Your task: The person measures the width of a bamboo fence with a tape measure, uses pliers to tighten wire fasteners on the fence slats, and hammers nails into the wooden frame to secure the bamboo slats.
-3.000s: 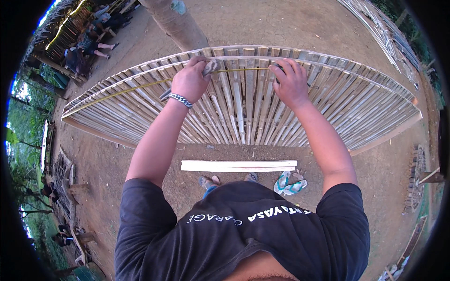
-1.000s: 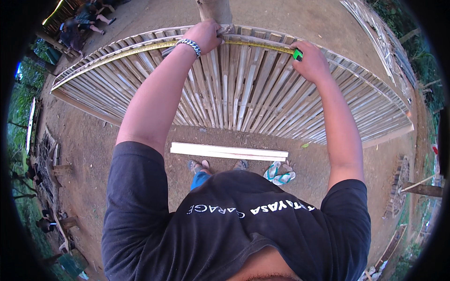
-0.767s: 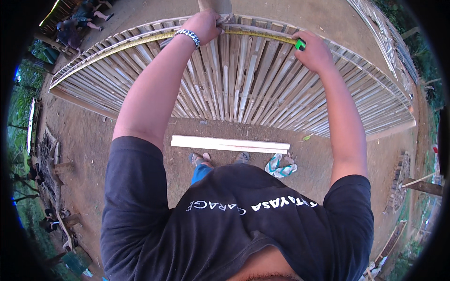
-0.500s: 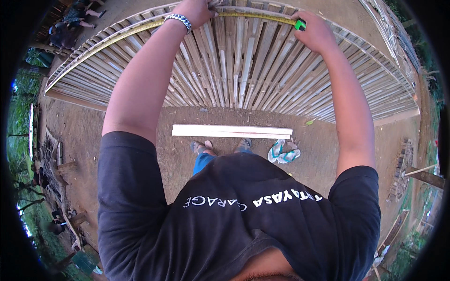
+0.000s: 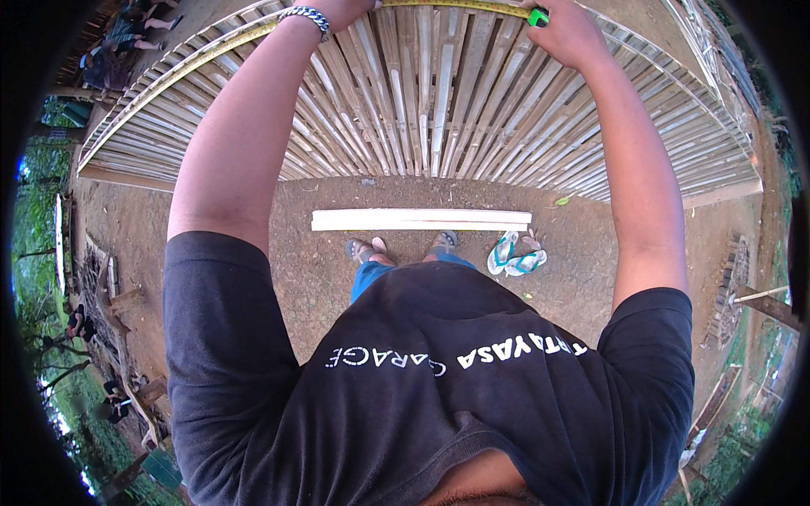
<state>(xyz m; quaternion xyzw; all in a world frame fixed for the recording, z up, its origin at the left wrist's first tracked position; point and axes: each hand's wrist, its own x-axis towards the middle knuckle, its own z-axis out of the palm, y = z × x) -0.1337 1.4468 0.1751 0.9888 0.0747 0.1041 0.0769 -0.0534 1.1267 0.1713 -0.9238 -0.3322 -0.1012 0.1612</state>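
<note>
My right hand [image 5: 571,35] is closed around the green case of a tape measure [image 5: 537,17], at the far rim of a slatted wooden or bamboo platform [image 5: 422,93]. From the case, its yellow blade [image 5: 456,5] runs left along the curved-looking rim, past my left hand, toward the platform's left end. My left hand [image 5: 342,10], with a chain bracelet at the wrist, is on the blade; its thumb side touches it, while most of its fingers are cut off by the upper edge of the picture.
A pale, straight plank [image 5: 422,220] lies on the dirt ground before my feet. White and teal flip-flops [image 5: 515,255] lie right of them. Several people [image 5: 126,38] are at the upper left. Long poles [image 5: 700,51] lie at the upper right.
The platform and both hands sit slightly higher in the picture, so more of my left hand is cut off. My hold on the tape measure looks the same.
</note>
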